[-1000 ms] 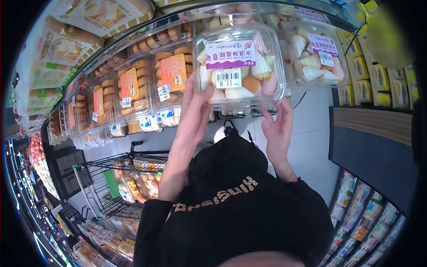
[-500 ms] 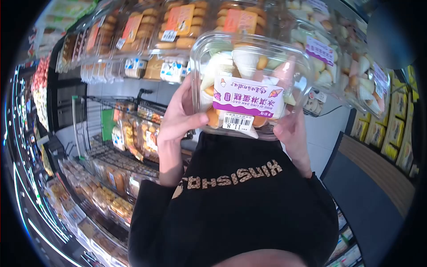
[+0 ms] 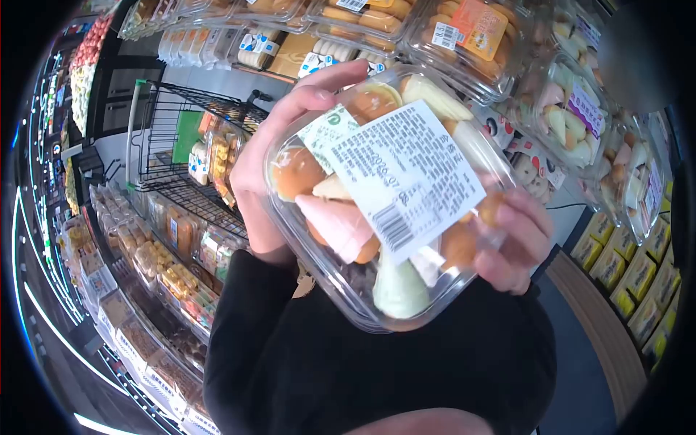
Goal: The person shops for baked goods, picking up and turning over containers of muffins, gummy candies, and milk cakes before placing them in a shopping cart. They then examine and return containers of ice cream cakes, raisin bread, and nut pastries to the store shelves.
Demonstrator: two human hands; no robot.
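A clear plastic box [image 3: 395, 319] of cone-shaped and round cakes is tilted in front of my black top, its white printed label [image 3: 409, 177] facing the camera. Its upper left side is gripped by my left hand [image 3: 268, 145], with fingers at the top edge. At the lower right corner, the curled fingers of my right hand [image 3: 518, 243] hold the box, slightly blurred. A smaller green-and-white sticker [image 3: 326, 134] lies beside the label. Cream, pink and pale green pieces show through the plastic.
Boxed round pastries [image 3: 475, 40] line the display above. More cone cake boxes [image 3: 573, 116] stand at the right. A wire shopping cart [image 3: 163, 156] is at the left, near packaged baked goods [image 3: 170, 283]. Yellow packets [image 3: 638, 279] fill racks at the far right.
The box has been turned over and tilted, so the white printed label shows instead of the purple-and-white one. It is lower and closer, and my left hand has moved up along its edge.
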